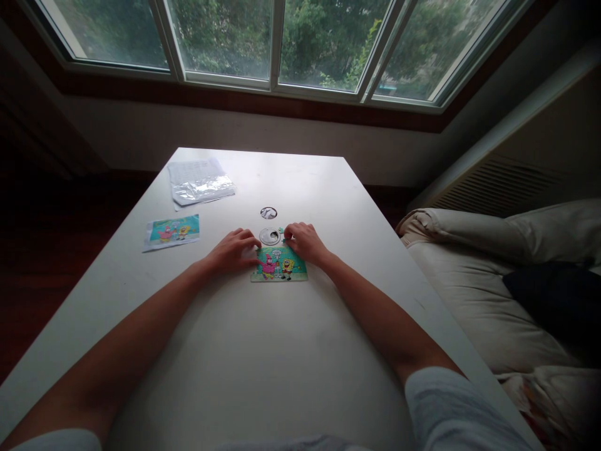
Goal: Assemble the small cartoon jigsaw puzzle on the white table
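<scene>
In the middle of the white table lies a small rectangular picture (278, 263) with cartoon figures on a teal ground. My left hand (235, 250) rests at its left side, fingers apart, thumb and fingertips at the edge. At the upper right corner, my right hand (306, 241) has its fingers curled and drawn together at a small teal piece (283, 240). Another teal bit (281, 230) lies just above those fingertips. Beyond the picture, between my hands, is a round silvery disc (269, 236) with a dark opening.
A printed sheet (173, 232) with the same cartoon scene lies on the left. Behind it are papers and a clear plastic bag (201, 181). A round hole (268, 213) with white stuff inside sits in the white table (263, 363). A cream sofa (474, 300) stands right.
</scene>
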Demonstrator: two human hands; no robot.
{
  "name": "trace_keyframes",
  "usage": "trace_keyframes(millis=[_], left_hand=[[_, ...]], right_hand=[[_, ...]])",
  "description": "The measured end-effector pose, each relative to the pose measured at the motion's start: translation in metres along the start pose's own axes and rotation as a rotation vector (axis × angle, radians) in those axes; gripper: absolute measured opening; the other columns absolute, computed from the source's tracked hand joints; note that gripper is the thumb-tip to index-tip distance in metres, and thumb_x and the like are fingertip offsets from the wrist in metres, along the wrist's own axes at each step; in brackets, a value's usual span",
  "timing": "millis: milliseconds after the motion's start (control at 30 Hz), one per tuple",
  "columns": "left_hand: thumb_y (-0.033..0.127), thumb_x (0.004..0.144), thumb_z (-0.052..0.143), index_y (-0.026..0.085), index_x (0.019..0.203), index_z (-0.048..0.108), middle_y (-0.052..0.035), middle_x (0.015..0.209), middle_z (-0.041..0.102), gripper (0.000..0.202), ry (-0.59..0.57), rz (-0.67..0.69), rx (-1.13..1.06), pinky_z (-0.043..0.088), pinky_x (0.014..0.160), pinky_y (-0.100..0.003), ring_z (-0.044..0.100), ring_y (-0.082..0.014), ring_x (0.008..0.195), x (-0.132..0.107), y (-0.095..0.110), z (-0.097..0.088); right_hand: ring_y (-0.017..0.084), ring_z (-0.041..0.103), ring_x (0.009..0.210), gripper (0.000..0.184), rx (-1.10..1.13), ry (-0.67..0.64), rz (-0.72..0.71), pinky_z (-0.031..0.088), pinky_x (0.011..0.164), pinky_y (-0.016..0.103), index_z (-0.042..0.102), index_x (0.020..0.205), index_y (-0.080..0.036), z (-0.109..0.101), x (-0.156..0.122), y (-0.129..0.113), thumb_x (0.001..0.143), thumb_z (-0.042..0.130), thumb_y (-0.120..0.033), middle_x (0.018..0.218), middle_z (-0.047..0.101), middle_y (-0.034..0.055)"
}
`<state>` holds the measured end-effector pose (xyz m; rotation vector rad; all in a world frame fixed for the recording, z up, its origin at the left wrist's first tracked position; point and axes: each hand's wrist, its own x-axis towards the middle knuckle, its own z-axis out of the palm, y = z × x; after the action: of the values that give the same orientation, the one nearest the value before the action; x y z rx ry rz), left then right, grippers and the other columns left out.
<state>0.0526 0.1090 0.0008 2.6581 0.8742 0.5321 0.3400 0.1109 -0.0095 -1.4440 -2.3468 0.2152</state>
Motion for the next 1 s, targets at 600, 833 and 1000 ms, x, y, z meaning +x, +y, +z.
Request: trace_keyframes(millis=[600,833,1000], left_hand=[[0.043,0.091,0.064,0.021,0.103,0.069,-0.0043,0.097,0.073,0.025,0.306,-0.263,-0.571,0.054,0.084,-0.034,0.067,-0.018,0.087,0.011,0.029,0.014],[0.043,0.089,0.066,0.02,0.104,0.068,-0.0066,0.098,0.073,0.028,0.316,-0.277,-0.618,0.055,0.085,-0.036,0.068,-0.0193,0.087,0.009,0.028,0.017],[0.04,0.088,0.068,0.019,0.104,0.068,-0.0062,0.097,0.072,0.026,0.311,-0.263,-0.616,0.054,0.082,-0.035,0.066,-0.0187,0.086,0.008,0.027,0.016]], right_hand=[[0.016,0.066,0.075,0.028,0.998,-0.01,-0.016,0.054,0.073,0.031,0.058,0.107,-0.023,0.008,-0.01,-0.043,0.088,0.07,-0.038,0.083,0.071,0.0005],[0.016,0.067,0.078,0.03,1.022,-0.02,-0.009,0.055,0.076,0.032,0.054,0.107,-0.025,0.01,-0.011,-0.045,0.087,0.071,-0.039,0.084,0.07,-0.0008],[0.016,0.068,0.08,0.029,1.046,-0.023,-0.014,0.055,0.077,0.032,0.054,0.107,-0.025,0.011,-0.011,-0.047,0.088,0.07,-0.041,0.086,0.072,0.0]])
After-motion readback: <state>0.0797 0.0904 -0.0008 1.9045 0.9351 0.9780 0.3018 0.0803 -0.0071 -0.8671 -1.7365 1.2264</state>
